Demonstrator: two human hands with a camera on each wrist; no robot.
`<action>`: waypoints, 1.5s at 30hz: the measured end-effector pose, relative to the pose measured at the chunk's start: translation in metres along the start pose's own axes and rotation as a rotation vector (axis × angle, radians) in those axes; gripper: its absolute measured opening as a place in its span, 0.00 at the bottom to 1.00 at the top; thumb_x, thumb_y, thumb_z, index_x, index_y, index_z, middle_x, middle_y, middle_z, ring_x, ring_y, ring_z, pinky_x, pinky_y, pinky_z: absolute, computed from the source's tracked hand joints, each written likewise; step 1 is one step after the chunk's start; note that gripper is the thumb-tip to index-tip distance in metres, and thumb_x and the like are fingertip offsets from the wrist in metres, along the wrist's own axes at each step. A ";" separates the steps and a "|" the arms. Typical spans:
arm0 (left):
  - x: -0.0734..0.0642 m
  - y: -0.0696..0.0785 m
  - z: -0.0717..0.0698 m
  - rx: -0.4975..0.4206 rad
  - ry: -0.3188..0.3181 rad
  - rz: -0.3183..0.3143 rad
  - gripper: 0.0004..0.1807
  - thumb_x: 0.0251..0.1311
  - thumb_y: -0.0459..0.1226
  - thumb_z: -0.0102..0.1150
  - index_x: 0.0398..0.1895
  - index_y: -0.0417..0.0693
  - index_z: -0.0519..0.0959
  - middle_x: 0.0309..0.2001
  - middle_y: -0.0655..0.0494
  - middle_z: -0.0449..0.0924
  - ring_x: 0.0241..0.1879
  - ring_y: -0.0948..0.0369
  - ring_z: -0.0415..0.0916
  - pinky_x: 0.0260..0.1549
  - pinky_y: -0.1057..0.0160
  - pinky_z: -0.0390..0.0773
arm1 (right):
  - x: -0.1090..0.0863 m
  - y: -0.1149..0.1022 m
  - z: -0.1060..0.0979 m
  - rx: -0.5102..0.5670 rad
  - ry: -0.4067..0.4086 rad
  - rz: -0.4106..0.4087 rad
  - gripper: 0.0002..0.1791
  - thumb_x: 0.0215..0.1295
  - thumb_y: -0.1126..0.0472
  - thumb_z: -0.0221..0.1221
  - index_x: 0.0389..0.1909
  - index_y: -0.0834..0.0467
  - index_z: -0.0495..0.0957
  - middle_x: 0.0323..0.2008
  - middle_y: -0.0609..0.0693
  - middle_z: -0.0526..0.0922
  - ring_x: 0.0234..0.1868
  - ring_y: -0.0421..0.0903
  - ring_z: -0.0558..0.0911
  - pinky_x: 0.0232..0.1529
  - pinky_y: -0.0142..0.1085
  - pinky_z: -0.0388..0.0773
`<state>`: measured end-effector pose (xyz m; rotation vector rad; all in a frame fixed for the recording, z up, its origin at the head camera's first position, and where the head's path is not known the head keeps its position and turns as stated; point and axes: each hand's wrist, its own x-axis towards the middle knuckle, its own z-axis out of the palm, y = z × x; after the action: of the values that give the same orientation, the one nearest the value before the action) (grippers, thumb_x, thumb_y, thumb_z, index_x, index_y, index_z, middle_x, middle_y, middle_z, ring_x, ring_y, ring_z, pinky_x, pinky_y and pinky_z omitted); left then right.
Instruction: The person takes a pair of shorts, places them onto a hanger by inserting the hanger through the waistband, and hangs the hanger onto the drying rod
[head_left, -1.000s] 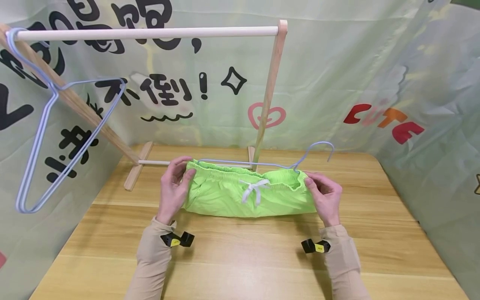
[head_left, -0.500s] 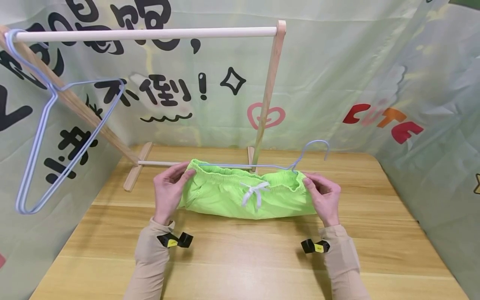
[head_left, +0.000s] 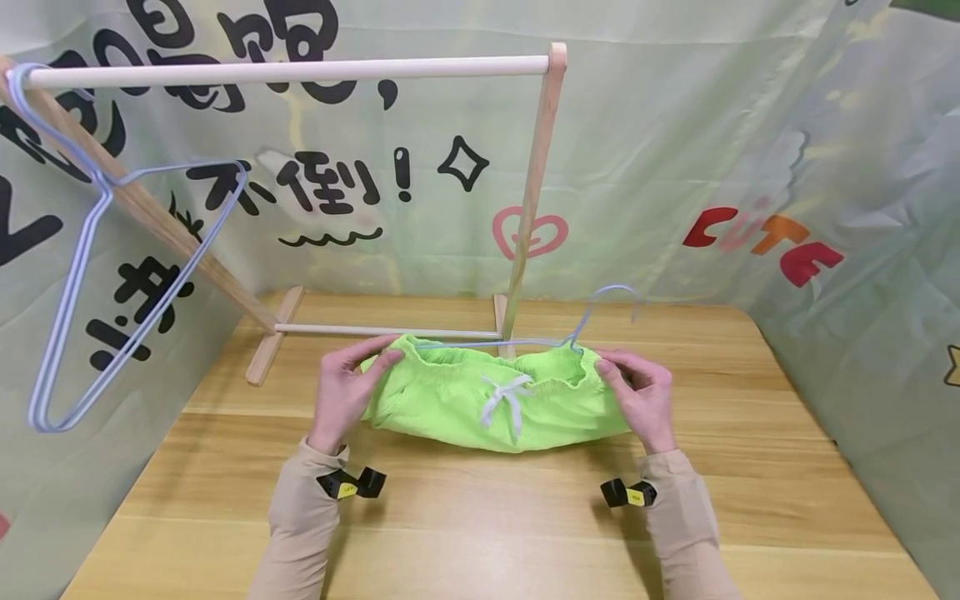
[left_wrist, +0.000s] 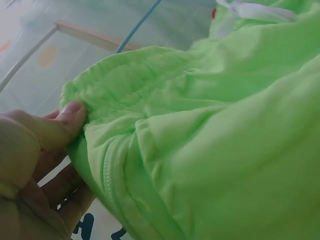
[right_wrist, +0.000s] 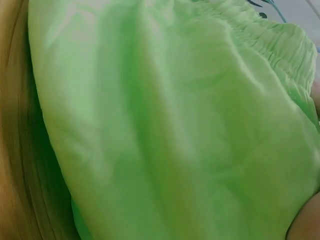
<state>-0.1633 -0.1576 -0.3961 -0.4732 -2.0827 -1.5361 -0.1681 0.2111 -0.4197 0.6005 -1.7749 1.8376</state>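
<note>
Head view: green shorts (head_left: 495, 400), mid-table, soft, light, likely limp; your left hand (head_left: 347, 392) pinches the waistband's left end, right hand (head_left: 639, 393) its right end; wire hanger (head_left: 525, 340) along the far edge; keep hold at the elastic.

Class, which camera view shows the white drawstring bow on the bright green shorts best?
The head view: the white drawstring bow shows whole, centred on the bright green shorts. The left wrist view catches only a blurred part at the top edge; the right wrist view shows none.
</note>
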 end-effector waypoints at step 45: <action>0.000 0.008 0.002 0.295 -0.021 0.191 0.11 0.59 0.25 0.64 0.45 0.28 0.79 0.40 0.36 0.86 0.37 0.46 0.85 0.42 0.49 0.86 | 0.001 -0.005 0.002 -0.137 0.048 0.062 0.09 0.58 0.83 0.60 0.38 0.76 0.83 0.36 0.34 0.90 0.36 0.28 0.86 0.39 0.19 0.82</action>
<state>-0.1594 -0.1531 -0.3899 -0.5596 -2.1633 -1.0985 -0.1659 0.2091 -0.4145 0.4501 -1.8876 1.7381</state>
